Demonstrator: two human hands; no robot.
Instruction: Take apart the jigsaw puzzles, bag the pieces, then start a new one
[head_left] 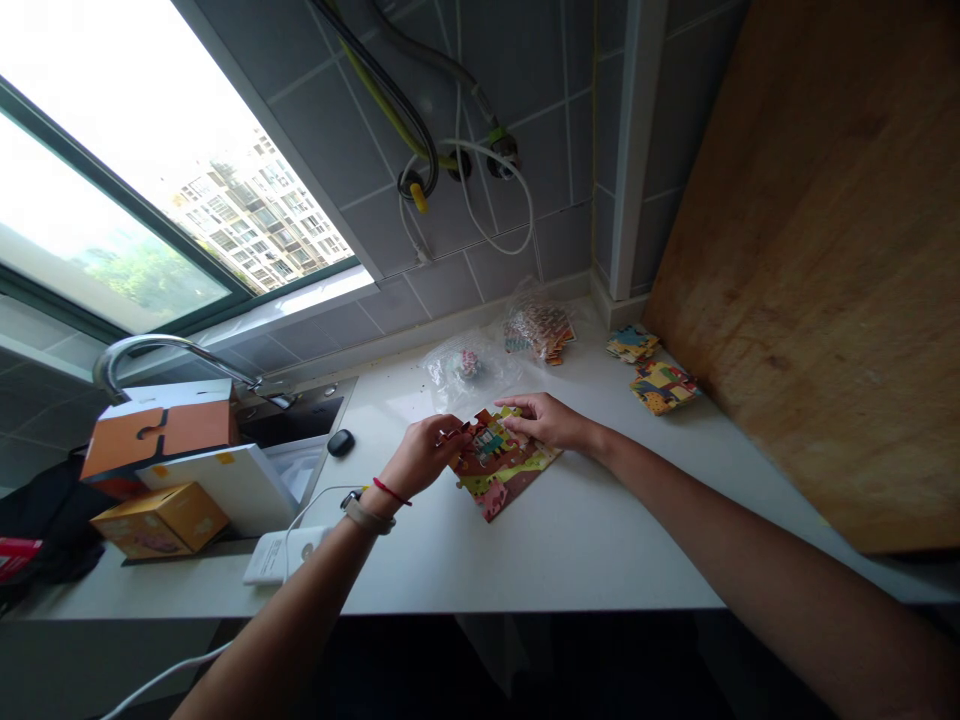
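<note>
The left hand (pixel 426 450) has thumb and fingers drawn narrow on a dark-edged piece (pixel 454 436) at about ten o'clock of the jigsaw (pixel 501 478), which lies on the counter (pixel 600 540) between both hands. The right hand (pixel 553 422) comes in at two o'clock, its index finger and thumb a little apart over the yellow-green edge; whether they pinch a piece or only steady it, I cannot tell.

To join well, I would line up tab and socket flat, then press straight down while the right hand braces the neighbours (pushing sideways could buckle the joined part).

Fingers cover the very seam that matters, so the fit there is hidden. Farther out, wrinkled plastic blurs what the clear bag (pixel 450 372) at eleven o'clock holds, and the bagged pieces (pixel 538 330) at one. Toward two, loose pieces (pixel 664 388) overlap, hiding their count.
</note>
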